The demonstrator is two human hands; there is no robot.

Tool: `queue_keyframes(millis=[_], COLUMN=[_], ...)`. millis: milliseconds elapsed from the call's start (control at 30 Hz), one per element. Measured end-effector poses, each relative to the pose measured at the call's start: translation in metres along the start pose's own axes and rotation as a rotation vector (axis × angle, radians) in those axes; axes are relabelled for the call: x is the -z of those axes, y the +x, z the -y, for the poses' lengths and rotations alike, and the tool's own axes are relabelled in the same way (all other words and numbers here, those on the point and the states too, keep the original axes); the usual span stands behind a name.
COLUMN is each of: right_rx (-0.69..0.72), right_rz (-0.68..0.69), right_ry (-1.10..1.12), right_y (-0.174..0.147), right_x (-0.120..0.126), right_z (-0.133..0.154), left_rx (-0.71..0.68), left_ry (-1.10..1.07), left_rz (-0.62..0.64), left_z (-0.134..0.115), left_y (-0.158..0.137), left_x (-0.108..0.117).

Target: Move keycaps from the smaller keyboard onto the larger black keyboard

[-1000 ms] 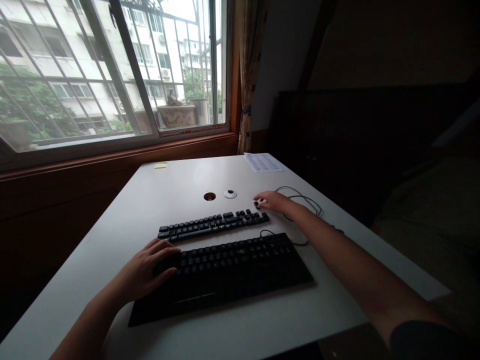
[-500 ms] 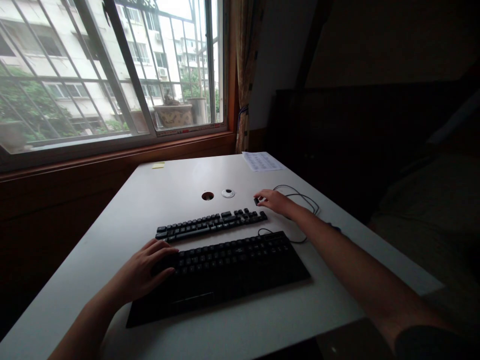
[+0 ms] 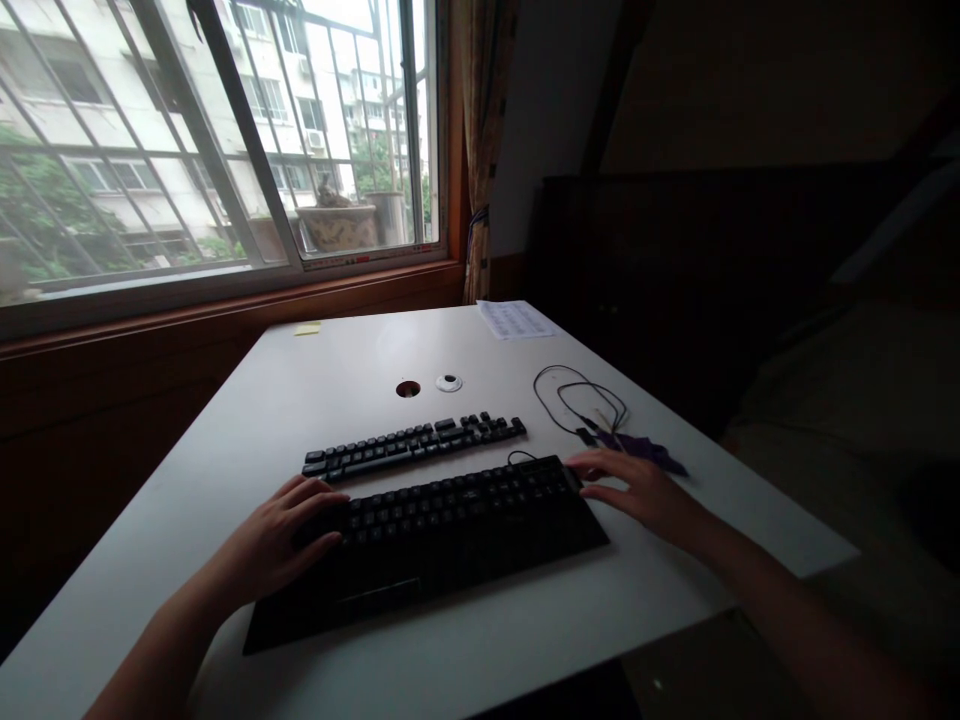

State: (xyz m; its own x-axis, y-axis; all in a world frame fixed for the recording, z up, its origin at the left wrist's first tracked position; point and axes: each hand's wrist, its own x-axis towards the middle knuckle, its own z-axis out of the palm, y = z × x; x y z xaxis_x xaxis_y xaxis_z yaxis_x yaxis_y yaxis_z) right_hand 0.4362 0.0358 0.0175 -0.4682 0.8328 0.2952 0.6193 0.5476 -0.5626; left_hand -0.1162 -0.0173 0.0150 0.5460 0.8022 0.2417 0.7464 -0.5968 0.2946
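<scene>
A black keyboard (image 3: 480, 555) lies at a slant on the white table, with its keys along the far side. My left hand (image 3: 300, 530) rests over its left end, fingers stretched and thumb apart. At its far right corner is my right hand (image 3: 630, 485), with thumb and fingertips pinched around a small dark keycap (image 3: 574, 478), mostly hidden against the keyboard. Behind the keyboard, loose black keycaps (image 3: 409, 447) stand in rows, with a few gaps toward the right end.
A coiled black cable (image 3: 536, 392) and a purple cloth (image 3: 652, 452) with a thin tool lie at the right. Farther back are a round hole (image 3: 408, 389), a white round cover (image 3: 449, 383), printed paper (image 3: 517, 319) and a yellow note (image 3: 307, 328). A barred window stands beyond.
My right hand has come back from beyond the keycap rows to the keyboard's far right corner, uncovering the cable and purple cloth. My left hand stays on the keyboard. The view has shifted slightly.
</scene>
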Motion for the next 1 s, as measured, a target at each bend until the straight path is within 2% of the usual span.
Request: queue_keyframes(millis=[133,367,1000], right_rx=[0.067,0.124,0.078], right_rz=[-0.031,-0.064,-0.1], right_ry=[-0.078,-0.14,-0.128], right_y=[-0.017,-0.02,-0.024], right_x=[-0.007,-0.012,-0.014], right_z=[-0.001,-0.004,-0.012], left_rx=[-0.013,-0.012,-0.013], left_ry=[0.002,0.004,0.012], left_rz=[-0.021,-0.008,0.001], left_z=[-0.001,-0.001,0.001], left_y=[0.001,0.001,-0.001], left_x=[0.002,0.002,0.0])
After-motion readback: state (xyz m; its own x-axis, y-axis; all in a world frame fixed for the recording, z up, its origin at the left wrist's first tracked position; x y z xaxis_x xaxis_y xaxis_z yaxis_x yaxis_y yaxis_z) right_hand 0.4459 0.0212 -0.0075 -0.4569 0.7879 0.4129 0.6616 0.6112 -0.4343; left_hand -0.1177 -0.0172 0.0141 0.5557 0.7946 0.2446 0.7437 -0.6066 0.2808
